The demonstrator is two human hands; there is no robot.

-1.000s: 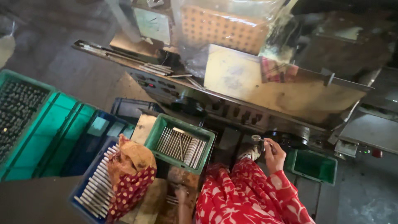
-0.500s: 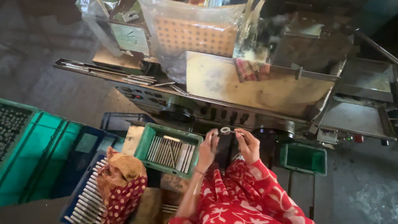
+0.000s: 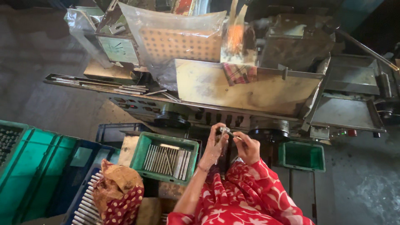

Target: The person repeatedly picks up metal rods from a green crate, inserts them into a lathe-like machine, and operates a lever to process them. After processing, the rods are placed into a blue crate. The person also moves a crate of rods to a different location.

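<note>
Head view, red patterned sleeve (image 3: pixel 250 200) at lower centre, left hand (image 3: pixel 214 146) and right hand (image 3: pixel 246 146) both pinched shut on a small metal part (image 3: pixel 225 131) mid-frame, green crate (image 3: pixel 166 157) of metal rods just left, grey machine (image 3: pixel 246 87) above, sparks (image 3: pixel 235 37) at top centre.

Shiny metal rods (image 3: pixel 166 160) in matt green plastic crate (image 3: pixel 141 150)

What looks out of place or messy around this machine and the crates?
A checked cloth is draped over the edge of the machine's metal tray, and a crumpled cloth bundle sits on the rods in the blue crate. In the green crate, a few rods lie crossed over the rest.
</note>
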